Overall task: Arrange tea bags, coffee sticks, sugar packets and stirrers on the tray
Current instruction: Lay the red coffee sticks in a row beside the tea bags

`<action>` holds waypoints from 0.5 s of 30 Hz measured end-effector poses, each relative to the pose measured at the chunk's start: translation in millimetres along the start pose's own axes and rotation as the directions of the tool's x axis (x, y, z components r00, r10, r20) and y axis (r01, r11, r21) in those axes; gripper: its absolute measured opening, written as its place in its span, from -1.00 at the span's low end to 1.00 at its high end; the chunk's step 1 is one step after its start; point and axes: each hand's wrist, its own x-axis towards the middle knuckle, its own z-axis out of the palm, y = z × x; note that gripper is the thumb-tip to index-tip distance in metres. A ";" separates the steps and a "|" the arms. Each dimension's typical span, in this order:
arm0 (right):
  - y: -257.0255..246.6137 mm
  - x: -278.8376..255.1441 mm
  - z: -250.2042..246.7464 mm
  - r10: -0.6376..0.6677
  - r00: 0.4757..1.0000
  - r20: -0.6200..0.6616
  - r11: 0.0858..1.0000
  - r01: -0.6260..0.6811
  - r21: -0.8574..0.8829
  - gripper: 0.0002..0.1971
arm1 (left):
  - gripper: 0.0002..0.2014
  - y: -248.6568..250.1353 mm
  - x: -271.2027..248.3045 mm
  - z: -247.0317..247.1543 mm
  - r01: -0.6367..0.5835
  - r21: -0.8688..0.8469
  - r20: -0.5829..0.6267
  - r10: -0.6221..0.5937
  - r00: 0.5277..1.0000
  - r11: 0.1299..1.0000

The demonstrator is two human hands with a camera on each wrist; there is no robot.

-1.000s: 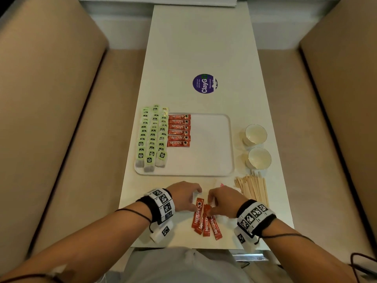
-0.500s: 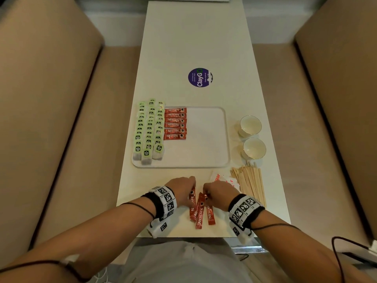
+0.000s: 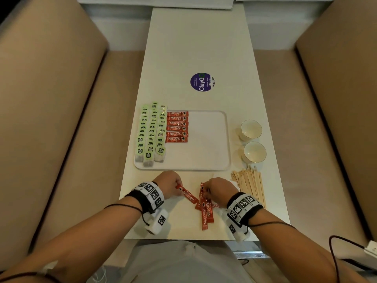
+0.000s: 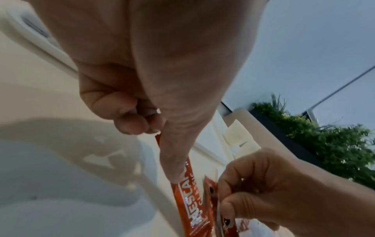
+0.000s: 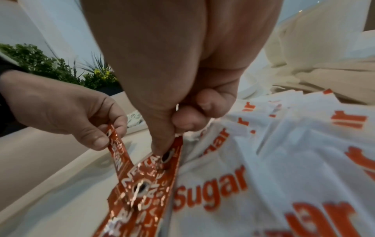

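Observation:
A white tray (image 3: 208, 139) holds rows of green-tagged tea bags (image 3: 152, 132) on its left and a column of red coffee sticks (image 3: 177, 126) beside them. In front of the tray, my left hand (image 3: 170, 184) pinches the end of one red coffee stick (image 3: 188, 196) (image 4: 192, 208) (image 5: 118, 154), drawn out leftward. My right hand (image 3: 219, 189) pinches the top of another coffee stick (image 3: 202, 196) (image 5: 168, 158) in the small loose pile (image 3: 206, 213). White sugar packets (image 5: 284, 160) lie under and right of my right hand. Wooden stirrers (image 3: 250, 184) lie in a heap to the right.
Two small white cups (image 3: 251, 129) (image 3: 255, 152) stand right of the tray. A purple round sticker (image 3: 202, 82) marks the table (image 3: 200, 37) farther back. Beige bench seats flank the table on both sides. The tray's right half is bare.
My left hand has drawn one coffee stick out to the left, away from the pile. My right hand has stayed on the pile, now pinching a stick's top end.

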 end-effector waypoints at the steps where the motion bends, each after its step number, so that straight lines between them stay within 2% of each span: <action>1: 0.6 0.6 -2.6 -0.014 1.000 -0.015 1.000 0.014 0.013 -0.86 | -0.85 -1.8 -1.2 -3.8 -0.007 -0.017 -0.004 0.007 1.000 1.000; 7: -6.9 1.9 -29.2 -0.108 0.992 -0.063 0.994 0.109 0.013 -0.92 | -0.86 -4.4 -9.8 -25.6 -0.055 -0.168 0.004 0.057 0.998 0.984; 10: -14.0 1.1 -48.7 -0.136 0.987 -0.081 0.990 0.138 0.025 -0.91 | -0.87 -2.8 -14.7 -35.3 -0.105 -0.244 -0.043 0.097 0.994 0.964; 13: -19.2 -2.9 -66.4 -0.143 0.984 -0.107 0.986 0.151 0.072 -0.87 | -0.92 -1.7 -17.6 -42.0 -0.105 -0.296 -0.097 0.080 0.992 0.949; 15: -22.3 -4.5 -76.4 -0.156 0.977 -0.142 0.977 0.174 0.123 -0.87 | -0.90 -1.6 -20.1 -46.8 -0.092 -0.406 -0.108 0.052 0.993 0.909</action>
